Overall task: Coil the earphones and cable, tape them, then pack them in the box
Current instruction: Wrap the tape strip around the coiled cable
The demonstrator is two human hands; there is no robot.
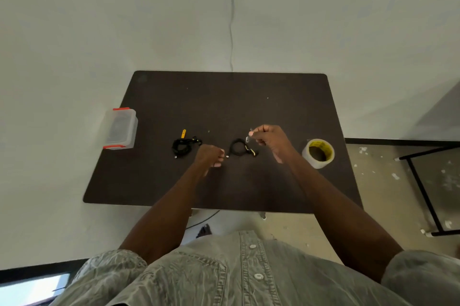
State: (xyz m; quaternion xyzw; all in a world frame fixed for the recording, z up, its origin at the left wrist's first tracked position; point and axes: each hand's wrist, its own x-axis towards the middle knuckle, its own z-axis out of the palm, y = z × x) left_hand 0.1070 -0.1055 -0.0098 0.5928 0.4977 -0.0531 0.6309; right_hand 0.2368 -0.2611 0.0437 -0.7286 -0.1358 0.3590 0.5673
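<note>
The right hand [267, 140], fingers curled, pinched a small clear strip of tape [248, 136] between thumb and forefinger, just above a black coil [238, 147] lying on the dark table [224, 106]. The left hand [210, 156], fingers curled downward, rested at the coil's left edge, beside a small white plug tip; whether it gripped the coil could not be told. A second black coil [183, 146] lay left of that hand, with a yellow cutter [183, 133] just behind it. The clear box [120, 128], with red latches, stood at the table's left edge, well apart. A roll of tape [318, 153] with a yellow core sat right of the right arm. No writing was legible.
</note>
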